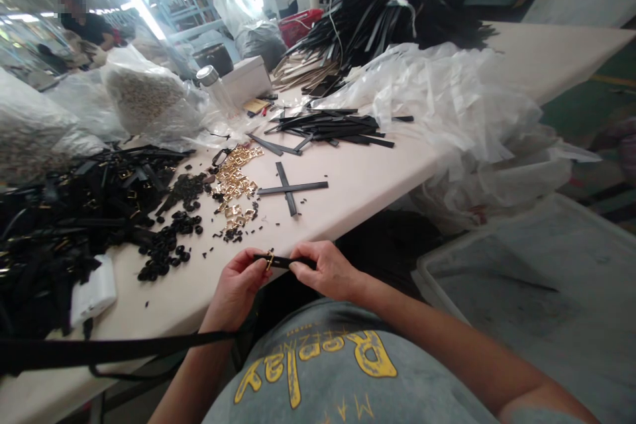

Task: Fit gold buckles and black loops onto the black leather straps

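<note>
Between my two hands, just off the table's front edge, a short black strap [284, 263] is stretched level. My left hand [242, 278] pinches its left end, where a gold buckle [269, 260] sits around the strap. The fingers of my right hand [322, 268] are closed on the strap's other end. On the table beyond lie two black strips [287, 189], one crossed over the other. To their left is a pile of gold buckles [233, 179], with small black pieces [169, 245] scattered beside it.
A heap of black straps [84, 205] with gold fittings covers the left side. Loose black strips [338, 126] lie farther back, near a large black bundle [387, 13]. White plastic sheeting [447, 93] drapes over the table edge. A grey bin [536, 298] stands at right.
</note>
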The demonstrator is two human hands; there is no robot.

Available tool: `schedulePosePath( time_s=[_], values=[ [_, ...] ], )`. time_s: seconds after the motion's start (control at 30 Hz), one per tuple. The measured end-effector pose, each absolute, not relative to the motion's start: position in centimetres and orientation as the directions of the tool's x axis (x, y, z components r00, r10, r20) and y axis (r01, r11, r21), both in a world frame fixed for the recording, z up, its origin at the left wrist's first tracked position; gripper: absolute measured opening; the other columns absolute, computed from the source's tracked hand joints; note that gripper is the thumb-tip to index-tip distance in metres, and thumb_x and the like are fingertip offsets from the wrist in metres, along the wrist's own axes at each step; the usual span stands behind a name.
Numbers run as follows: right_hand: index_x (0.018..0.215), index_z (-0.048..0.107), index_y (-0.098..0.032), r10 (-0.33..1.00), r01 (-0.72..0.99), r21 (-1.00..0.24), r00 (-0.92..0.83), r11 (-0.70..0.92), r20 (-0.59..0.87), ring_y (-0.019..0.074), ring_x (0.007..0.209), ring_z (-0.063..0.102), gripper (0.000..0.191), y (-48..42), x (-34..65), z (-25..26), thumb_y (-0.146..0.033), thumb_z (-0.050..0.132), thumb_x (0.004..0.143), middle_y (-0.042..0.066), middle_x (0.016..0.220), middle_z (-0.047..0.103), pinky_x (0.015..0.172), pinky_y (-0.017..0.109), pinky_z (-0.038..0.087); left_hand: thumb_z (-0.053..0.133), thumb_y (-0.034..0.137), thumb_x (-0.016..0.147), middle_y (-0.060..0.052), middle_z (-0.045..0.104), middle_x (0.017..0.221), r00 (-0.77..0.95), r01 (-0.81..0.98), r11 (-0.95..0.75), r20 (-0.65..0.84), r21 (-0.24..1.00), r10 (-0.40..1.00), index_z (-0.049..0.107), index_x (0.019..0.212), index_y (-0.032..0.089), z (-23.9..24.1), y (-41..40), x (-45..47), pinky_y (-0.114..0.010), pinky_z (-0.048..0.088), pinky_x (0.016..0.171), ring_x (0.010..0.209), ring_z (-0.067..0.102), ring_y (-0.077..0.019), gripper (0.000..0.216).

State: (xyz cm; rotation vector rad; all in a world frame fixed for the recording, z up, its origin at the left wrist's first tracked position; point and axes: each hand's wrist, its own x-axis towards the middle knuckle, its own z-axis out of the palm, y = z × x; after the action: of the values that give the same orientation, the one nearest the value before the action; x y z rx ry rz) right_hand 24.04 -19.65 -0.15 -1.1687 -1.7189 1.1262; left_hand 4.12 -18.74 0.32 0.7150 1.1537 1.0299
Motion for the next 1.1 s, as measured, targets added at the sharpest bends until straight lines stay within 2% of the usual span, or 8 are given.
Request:
schedulePosePath(
  time_s=[0.23,0.37,0.47,0.67,0.73,0.9,1.03,1.1],
  values=[
    [0.075,0.066,-0.017,0.952,0.31,-0.927,-0.28,0.211,0.123,0.0102,0.059,0.052,0.012,-19.9,23.0,-0.5,-0.02,0.055,0.081,-0.003,0.063,0.06,0.059,0.02,0.038,0.087,0.027,0.057,0.001,0.065,0.062,0.084,-0.256,0.442,-0.435,0.86,0.896,0.068,0.077,0.014,-0.8,-19.5,5.4,-0.017,0.046,0.053,0.055,0.057,-0.0088,0.031],
    [0.084,0.068,-0.018,0.947,0.277,-0.935,-0.292,0.221,0.137,0.0119,0.067,0.057,0.014,-20.0,23.1,-0.5,-0.021,0.055,0.083,0.0,0.074,0.067,0.065,0.021,0.042,0.085,0.029,0.061,-0.001,0.067,0.073,0.066,-0.162,0.34,-0.334,0.926,0.94,0.07,0.075,0.014,-0.8,-19.3,5.3,-0.019,0.046,0.057,0.06,0.057,-0.0094,0.026],
    [0.087,0.068,-0.018,0.948,0.246,-0.948,-0.291,0.204,0.128,0.0119,0.068,0.057,0.012,-20.0,22.9,-0.5,-0.025,0.058,0.084,-0.001,0.075,0.066,0.064,0.021,0.042,0.084,0.028,0.063,-0.001,0.067,0.078,0.053,-0.047,0.231,-0.228,0.972,0.972,0.07,0.07,0.015,-0.5,-19.0,4.9,-0.02,0.047,0.063,0.067,0.057,-0.0104,0.021],
    [0.072,0.062,-0.017,0.969,0.279,-0.95,-0.236,0.14,0.073,0.01,0.059,0.05,0.011,-19.7,22.2,-0.7,-0.023,0.06,0.081,-0.003,0.064,0.058,0.058,0.021,0.038,0.081,0.034,0.068,0.002,0.063,0.061,0.086,0.06,0.241,-0.246,0.969,0.965,0.069,0.075,0.016,0.3,-19.3,4.8,-0.022,0.045,0.057,0.057,0.053,-0.0108,0.023],
    [0.071,0.061,-0.017,0.971,0.304,-0.939,-0.22,0.162,0.096,0.0099,0.059,0.05,0.01,-19.6,22.3,-0.6,-0.022,0.059,0.08,-0.003,0.064,0.059,0.058,0.021,0.037,0.077,0.035,0.073,0.001,0.065,0.063,0.123,0.066,0.232,-0.238,0.971,0.963,0.07,0.082,0.016,0.4,-19.6,4.8,-0.023,0.047,0.059,0.058,0.056,-0.0121,0.022],
    [0.07,0.06,-0.017,0.975,0.333,-0.926,-0.186,0.18,0.123,0.0096,0.058,0.049,0.012,-19.4,22.9,-0.2,-0.023,0.059,0.08,-0.003,0.063,0.057,0.057,0.021,0.035,0.069,0.038,0.081,-0.006,0.074,0.084,0.145,-0.041,0.236,-0.228,0.971,0.963,0.07,0.097,0.017,0.4,-20.5,4.5,-0.028,0.054,0.066,0.072,0.067,-0.018,0.026],
    [0.07,0.059,-0.017,0.968,0.312,-0.932,-0.222,0.182,0.115,0.009,0.057,0.048,0.012,-19.4,22.9,0.0,-0.023,0.06,0.08,-0.004,0.061,0.055,0.055,0.02,0.034,0.071,0.037,0.079,-0.002,0.07,0.069,0.16,-0.078,0.264,-0.25,0.961,0.955,0.069,0.092,0.017,0.1,-20.4,4.1,-0.024,0.051,0.058,0.06,0.063,-0.0143,0.024],
    [0.07,0.06,-0.016,0.963,0.304,-0.935,-0.248,0.182,0.107,0.009,0.057,0.048,0.012,-19.6,22.7,-0.1,-0.023,0.06,0.08,-0.004,0.061,0.055,0.055,0.02,0.034,0.076,0.033,0.076,-0.001,0.07,0.072,0.182,-0.056,0.271,-0.257,0.961,0.949,0.068,0.094,0.018,0.2,-20.1,4.0,-0.023,0.05,0.057,0.059,0.062,-0.0123,0.025]
  ],
)
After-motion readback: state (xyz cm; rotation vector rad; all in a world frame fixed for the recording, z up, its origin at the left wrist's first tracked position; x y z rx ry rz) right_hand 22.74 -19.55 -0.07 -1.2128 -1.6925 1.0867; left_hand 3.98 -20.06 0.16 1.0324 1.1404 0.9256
